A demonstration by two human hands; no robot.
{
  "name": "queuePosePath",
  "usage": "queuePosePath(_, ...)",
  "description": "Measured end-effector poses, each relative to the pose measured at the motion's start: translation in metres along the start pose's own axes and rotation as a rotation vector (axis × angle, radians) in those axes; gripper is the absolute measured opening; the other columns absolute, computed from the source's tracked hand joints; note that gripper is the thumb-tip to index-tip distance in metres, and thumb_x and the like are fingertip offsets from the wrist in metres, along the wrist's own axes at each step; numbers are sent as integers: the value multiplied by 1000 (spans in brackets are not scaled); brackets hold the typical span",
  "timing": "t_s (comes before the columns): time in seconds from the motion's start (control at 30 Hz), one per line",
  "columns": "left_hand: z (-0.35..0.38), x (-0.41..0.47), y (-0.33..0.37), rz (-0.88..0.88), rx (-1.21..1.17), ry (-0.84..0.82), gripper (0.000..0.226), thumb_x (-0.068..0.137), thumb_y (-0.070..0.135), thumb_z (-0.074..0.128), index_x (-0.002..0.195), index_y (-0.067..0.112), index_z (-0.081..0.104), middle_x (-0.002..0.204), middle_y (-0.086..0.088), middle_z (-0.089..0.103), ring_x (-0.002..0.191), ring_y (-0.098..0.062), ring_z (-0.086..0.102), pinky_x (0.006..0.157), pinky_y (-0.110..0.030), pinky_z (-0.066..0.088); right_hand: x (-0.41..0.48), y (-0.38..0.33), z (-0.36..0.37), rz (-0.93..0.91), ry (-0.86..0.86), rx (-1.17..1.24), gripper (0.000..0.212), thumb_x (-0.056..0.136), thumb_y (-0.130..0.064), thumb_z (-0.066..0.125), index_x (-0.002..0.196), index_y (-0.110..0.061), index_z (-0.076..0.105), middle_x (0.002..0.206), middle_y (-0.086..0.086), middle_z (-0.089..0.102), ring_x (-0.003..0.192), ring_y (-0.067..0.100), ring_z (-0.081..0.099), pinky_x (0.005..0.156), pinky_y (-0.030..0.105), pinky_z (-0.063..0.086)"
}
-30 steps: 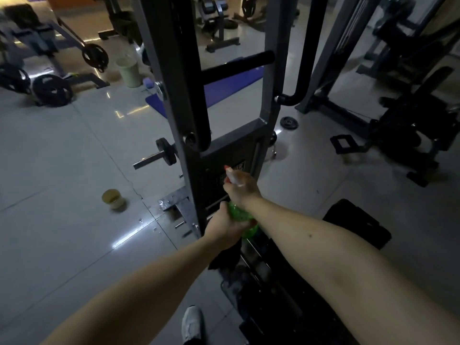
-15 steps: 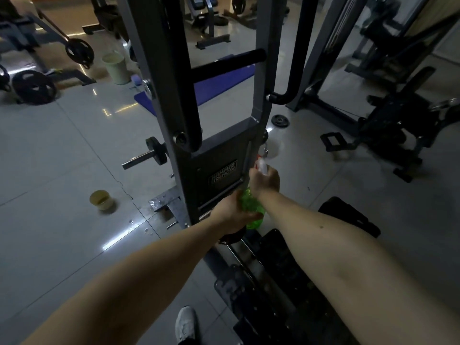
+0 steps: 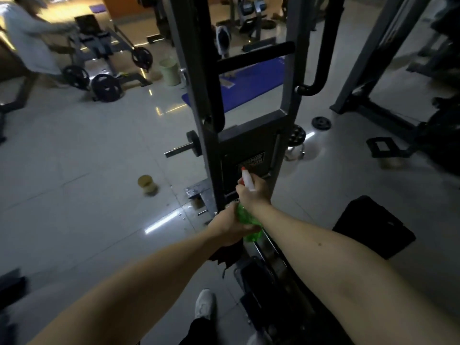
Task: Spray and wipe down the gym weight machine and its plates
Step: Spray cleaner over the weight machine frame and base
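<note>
The weight machine (image 3: pixel 246 148) is judged only at the spraying stage, with wiping left undone; just short of it, the green spray bottle (image 3: pixel 245 219) is gripped low by the left hand (image 3: pixel 227 226) and at the trigger by the right hand (image 3: pixel 254 194).

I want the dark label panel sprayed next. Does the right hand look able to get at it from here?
Probably yes: the right hand grips the spray bottle by its head, close to the label panel, nozzle toward it, nothing between. The left hand holds its body.
</note>
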State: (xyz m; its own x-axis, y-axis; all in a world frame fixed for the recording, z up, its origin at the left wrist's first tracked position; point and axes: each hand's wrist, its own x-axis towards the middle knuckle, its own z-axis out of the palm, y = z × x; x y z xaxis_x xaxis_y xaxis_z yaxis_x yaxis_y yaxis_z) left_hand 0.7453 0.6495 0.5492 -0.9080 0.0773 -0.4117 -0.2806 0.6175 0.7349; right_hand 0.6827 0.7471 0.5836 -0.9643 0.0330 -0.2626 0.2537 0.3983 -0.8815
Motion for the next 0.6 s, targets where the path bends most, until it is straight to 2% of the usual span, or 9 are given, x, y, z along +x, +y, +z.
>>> queuePosePath(0.07,1,-13,-11,-22,-23,47,84,66,64,85,133,28,51,112,13,68,102,-8,67,93,-38,57,-8,0,12,-25,-36,-74,12,89,-23,59,77,-22,59,84,4,64,79,24,60,70,32,47)
queuePosePath(0.13,1,-23,-21,-70,-36,60,84,64,59,87,133,27,50,112,9,69,102,-12,67,92,-37,57,-13,1,24,-10,-58,-128,13,90,-26,56,82,-18,63,89,8,65,84,29,61,75,37,48)
queuePosePath(0.27,-2,-27,-50,-147,-50,52,88,51,69,84,124,32,53,109,8,68,101,-14,66,90,-41,59,-18,10,47,8,-103,-182,23,91,-25,54,108,-17,67,93,3,62,85,25,56,74,33,40)
queuePosePath(0.37,-8,-25,-70,-174,-32,16,89,57,65,85,130,28,51,114,7,66,104,-14,65,92,-40,59,-18,17,68,52,-111,-193,9,93,-26,54,99,-23,60,89,-2,58,91,26,59,78,33,43)
queuePosePath(0.43,-11,-22,-80,-175,-5,-20,84,65,58,86,132,24,48,119,4,64,107,-17,64,95,-39,57,-15,23,81,74,-86,-221,25,94,-24,52,114,-19,66,107,8,66,98,31,59,79,31,39)
queuePosePath(0.5,-12,-15,-96,-166,11,-59,82,67,56,86,133,25,47,119,3,64,107,-18,63,95,-40,56,-12,33,95,107,-44,-249,41,96,-23,51,134,-16,62,126,14,64,111,35,59,79,30,35)
queuePosePath(0.6,-14,-2,-127,-156,20,-124,82,62,61,83,130,32,50,115,8,65,104,-14,64,94,-41,57,-7,51,120,200,25,-200,41,94,-26,55,133,-15,63,129,14,63,115,34,59,89,34,46)
